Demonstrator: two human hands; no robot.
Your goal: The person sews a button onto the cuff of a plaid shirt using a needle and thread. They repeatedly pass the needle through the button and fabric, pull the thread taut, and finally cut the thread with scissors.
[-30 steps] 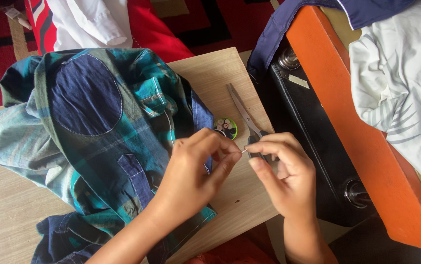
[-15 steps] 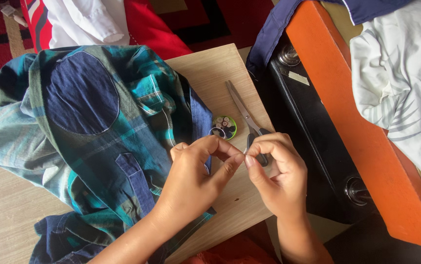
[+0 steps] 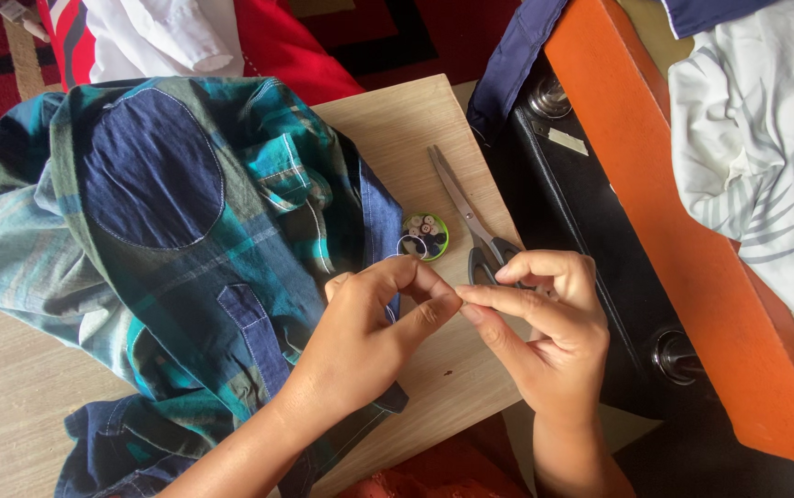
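Note:
My left hand (image 3: pixel 369 332) rests on a teal plaid shirt (image 3: pixel 185 240) with dark denim patches, spread over a wooden table (image 3: pixel 415 129). Its thumb and forefinger are pinched together. My right hand (image 3: pixel 549 332) hovers at the table's right edge, its thumb and forefinger also pinched, tip to tip with the left. Something very thin and pale, like a thread end, is held where the fingertips meet; it is almost hidden. Grey scissors (image 3: pixel 459 205) lie just beyond my right hand, and a small green round tin of buttons (image 3: pixel 425 236) sits beside them.
A black case (image 3: pixel 581 231) with metal knobs stands to the right of the table, beside an orange wooden edge (image 3: pixel 664 212). A white garment (image 3: pixel 765 157) and navy cloth (image 3: pixel 517 65) lie there. Red and white fabric (image 3: pixel 185 37) is beyond the shirt.
My hands have closed the small gap between them, so the fingertips now touch. The pale strand seen between them a second ago is hidden. My right hand's fingers have lifted off the scissor handles.

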